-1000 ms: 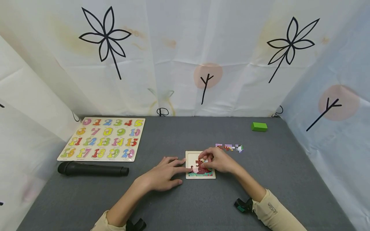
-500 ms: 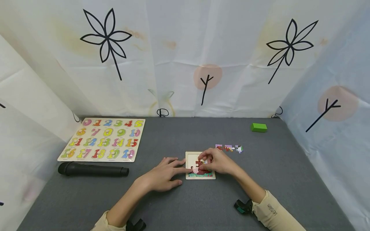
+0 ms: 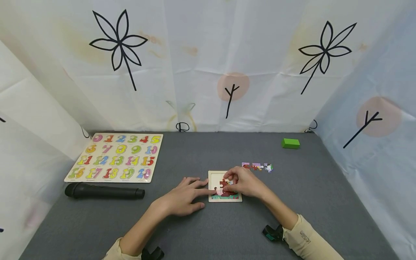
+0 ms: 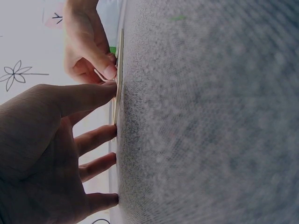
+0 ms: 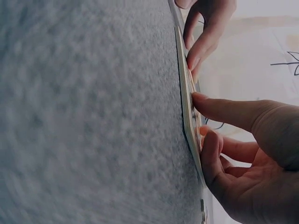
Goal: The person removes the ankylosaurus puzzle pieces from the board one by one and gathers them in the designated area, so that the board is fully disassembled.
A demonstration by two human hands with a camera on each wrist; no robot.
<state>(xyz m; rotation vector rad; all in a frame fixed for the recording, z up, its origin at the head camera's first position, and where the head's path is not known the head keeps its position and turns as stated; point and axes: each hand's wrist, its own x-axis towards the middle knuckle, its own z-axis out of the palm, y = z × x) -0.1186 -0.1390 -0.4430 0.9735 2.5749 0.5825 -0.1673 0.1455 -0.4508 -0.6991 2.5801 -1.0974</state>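
A small square wooden jigsaw board lies on the grey table, its lower part filled with a brown, pink and green picture. My left hand spreads straight fingers from the left, the index finger over the board and touching its picture. From the right, my right hand pinches a puzzle piece whose thin, tilted edge shows in the left wrist view. The right thumb touches the board's surface in the right wrist view. That hand hides part of the picture and most of the piece.
Several loose puzzle pieces lie behind the right hand. A green block sits at the back right. To the left are a number puzzle board and a black microphone. White cloth walls enclose the back and sides.
Both hands stay in nearly the same place. The right fingers shift only slightly over the board, and the board and loose pieces have not moved.
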